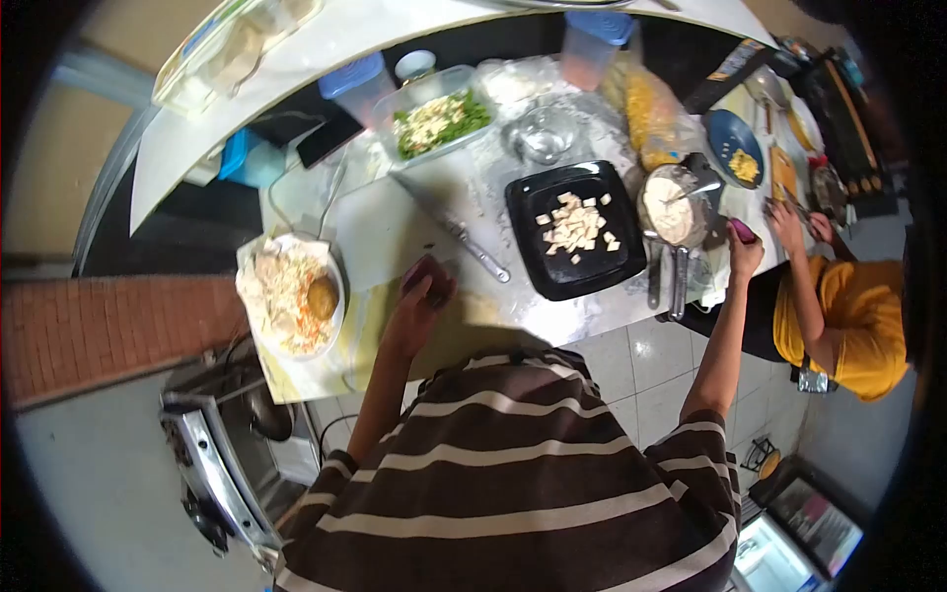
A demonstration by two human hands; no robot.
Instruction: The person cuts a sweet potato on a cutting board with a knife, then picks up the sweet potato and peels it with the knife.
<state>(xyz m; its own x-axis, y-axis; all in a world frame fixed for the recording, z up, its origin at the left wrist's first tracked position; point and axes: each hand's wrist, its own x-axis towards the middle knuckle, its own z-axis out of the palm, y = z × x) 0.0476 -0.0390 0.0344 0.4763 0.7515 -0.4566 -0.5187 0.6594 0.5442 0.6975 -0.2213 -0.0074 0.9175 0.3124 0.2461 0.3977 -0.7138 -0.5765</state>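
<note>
My left hand [419, 308] is closed around a dark reddish-purple piece [426, 276], possibly onion, over the near part of the worktop. Off to the right, my right hand [746, 259] grips a smaller purple piece [742, 231] that looks like red onion. A knife [456, 231] lies on the pale cutting board [380, 222], its handle toward me. Between my hands, a black square plate [533, 281] holds small pale cubes. Beside my right hand stands a pan [679, 281] with a white mixture and a spoon in it.
At left, a white bowl [340, 296] holds shredded food and a brown round item. Behind are a container of chopped greens [444, 128], a glass bowl [546, 133] and a bag of yellow pieces [646, 109]. A co-worker in a yellow shirt [853, 326] works at right near a blue bowl [725, 128].
</note>
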